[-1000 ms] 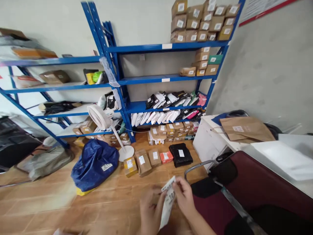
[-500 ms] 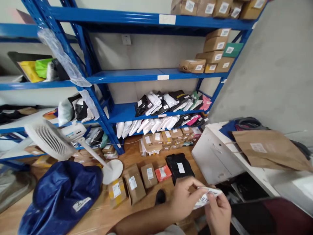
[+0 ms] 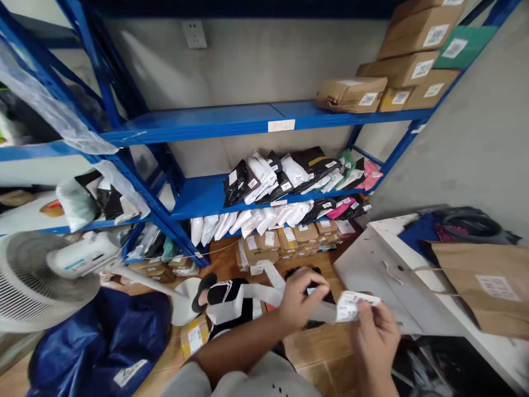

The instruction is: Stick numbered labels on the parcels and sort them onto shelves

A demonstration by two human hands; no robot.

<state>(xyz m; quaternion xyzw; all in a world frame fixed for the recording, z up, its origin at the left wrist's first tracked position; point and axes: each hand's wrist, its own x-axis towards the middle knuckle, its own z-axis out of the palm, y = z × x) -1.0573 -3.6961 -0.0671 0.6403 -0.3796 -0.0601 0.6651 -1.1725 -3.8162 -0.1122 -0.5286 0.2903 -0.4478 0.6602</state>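
Note:
A long pale paper strip [image 3: 260,291] loops loosely beside my left hand [image 3: 303,298], whose thumb and fingers are curled in a pinch on it. On the other side the strip runs toward a white sticker label [image 3: 349,306] with black print. My right hand [image 3: 378,333] pinches that label between thumb and fingers. Both hands are raised above the floor, a short gap apart. Where the strip passes behind my left fingers, it is hidden. Below lies a black parcel [image 3: 318,273], partly covered by my left hand.
Blue shelving [image 3: 231,124] with labelled boxes [image 3: 351,94] and bagged parcels [image 3: 297,171] stands ahead. A white fan [image 3: 82,256] and a blue sack [image 3: 103,342] are at left. At right, a brown paper bag [image 3: 458,275] lies on a white cabinet [image 3: 397,234].
My hands have moved apart, and the pale strip now stretches between them and loops out to the left. The view has shifted closer to the shelves; my leg and foot show more.

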